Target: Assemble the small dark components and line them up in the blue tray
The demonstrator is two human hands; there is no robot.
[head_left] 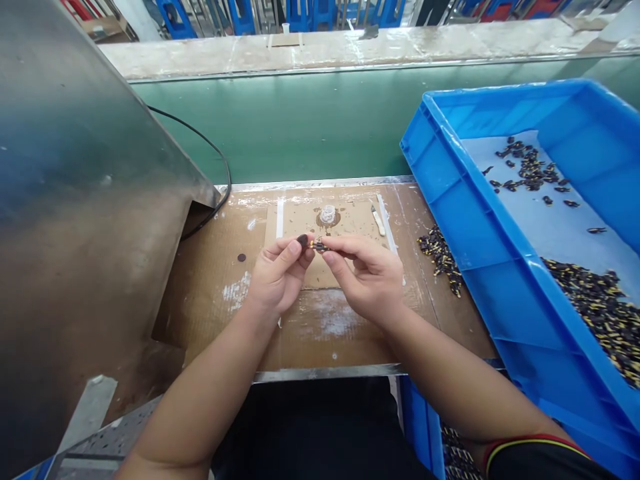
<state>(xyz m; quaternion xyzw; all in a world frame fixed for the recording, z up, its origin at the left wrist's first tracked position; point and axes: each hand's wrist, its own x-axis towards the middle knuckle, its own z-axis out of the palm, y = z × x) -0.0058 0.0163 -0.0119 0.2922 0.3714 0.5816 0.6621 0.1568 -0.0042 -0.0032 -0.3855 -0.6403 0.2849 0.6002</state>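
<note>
My left hand [275, 279] pinches a small dark round disc [302, 241] between thumb and fingers. From the other side, my right hand [373, 277] grips a small black-and-yellow part [320, 247] by its end. The part's yellow tip meets the left fingertips beside the disc; whether it touches the disc I cannot tell. Both hands are above a cardboard sheet [290, 227] taped to the bench. Just beyond them stands a small clear cup [328, 214] on a wet stain. A white-handled knife [379, 221] lies on the sheet's right side.
A large blue bin [480, 227] at the right holds many black-and-yellow parts [595, 300]. A pile of similar parts [443, 260] lies against it on the bench. Another dark disc [242, 257] lies at left. A metal housing [90, 200] and black cable [220, 150] border the left side.
</note>
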